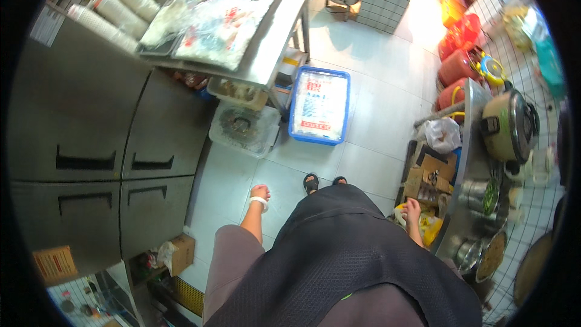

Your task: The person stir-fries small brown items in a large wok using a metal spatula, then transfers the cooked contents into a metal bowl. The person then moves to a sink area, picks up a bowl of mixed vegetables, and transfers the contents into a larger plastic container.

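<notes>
My left hand [260, 192] hangs beside my body with its fingers curled in, and nothing shows in it. A white bangle [259, 203] circles that wrist. On the other side, my right hand [412, 211] is loosely closed and also appears to hold nothing. It is nearest to the yellow bag [430, 227] on the low shelf, though contact is not visible. Ahead on the floor is a blue tub [317, 143] with a white printed plastic sack [321, 103] in it. A lidded clear plastic box [247, 136] stands left of the tub.
A steel table [278, 42] bears trays with plastic-covered white food. Steel refrigerator doors [78, 103] line the left. On the right, a metal counter [466, 169] holds a large cooker [507, 124] and metal pots [475, 194]. Red gas cylinders [455, 68] stand beyond it.
</notes>
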The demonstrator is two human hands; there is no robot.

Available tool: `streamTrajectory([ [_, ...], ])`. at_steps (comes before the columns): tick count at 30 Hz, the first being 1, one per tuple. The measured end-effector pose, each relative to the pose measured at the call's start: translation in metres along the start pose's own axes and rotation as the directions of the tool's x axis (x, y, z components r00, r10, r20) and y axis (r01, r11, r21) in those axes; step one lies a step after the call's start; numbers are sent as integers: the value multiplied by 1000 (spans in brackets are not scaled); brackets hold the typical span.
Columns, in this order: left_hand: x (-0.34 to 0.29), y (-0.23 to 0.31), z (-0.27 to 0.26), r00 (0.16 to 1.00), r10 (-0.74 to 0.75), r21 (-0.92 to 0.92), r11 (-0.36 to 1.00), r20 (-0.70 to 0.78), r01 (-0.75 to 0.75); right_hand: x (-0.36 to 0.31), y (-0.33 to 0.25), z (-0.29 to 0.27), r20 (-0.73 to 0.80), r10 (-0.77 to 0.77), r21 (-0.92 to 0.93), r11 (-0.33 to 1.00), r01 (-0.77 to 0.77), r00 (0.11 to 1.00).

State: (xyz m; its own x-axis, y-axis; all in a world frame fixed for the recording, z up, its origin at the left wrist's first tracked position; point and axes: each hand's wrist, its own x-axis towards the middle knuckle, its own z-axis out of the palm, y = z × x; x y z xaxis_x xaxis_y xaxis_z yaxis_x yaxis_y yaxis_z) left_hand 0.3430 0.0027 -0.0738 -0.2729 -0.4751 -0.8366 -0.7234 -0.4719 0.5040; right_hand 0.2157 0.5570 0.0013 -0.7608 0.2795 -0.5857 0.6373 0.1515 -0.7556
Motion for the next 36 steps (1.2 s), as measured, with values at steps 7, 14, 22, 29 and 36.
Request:
streamTrajectory([
  [7, -53, -74, -64, 956, 153, -564, 779, -252, -274, 100, -103, 139, 527, 164, -642, 719, 265, 834],
  [14, -158, -221, -41, 992, -30, 864, 490, -119, 118, 111, -211, 371, 808, -223, -379, 513, 770, 546],
  [22, -93, -212, -101, 994, -74, 788, 607, -75, 105, -37, -204, 522, 937, -265, -104, 414, 904, 229],
  [29, 36, -96, -217, 969, -197, -790, 613, -150, 2, -62, -190, 537, 915, -264, -271, 162, 949, 306],
  [36, 101, 14, -314, 957, -160, -677, 734, -241, -48, -140, -291, 547, 835, -527, -156, 50, 986, 159],
])
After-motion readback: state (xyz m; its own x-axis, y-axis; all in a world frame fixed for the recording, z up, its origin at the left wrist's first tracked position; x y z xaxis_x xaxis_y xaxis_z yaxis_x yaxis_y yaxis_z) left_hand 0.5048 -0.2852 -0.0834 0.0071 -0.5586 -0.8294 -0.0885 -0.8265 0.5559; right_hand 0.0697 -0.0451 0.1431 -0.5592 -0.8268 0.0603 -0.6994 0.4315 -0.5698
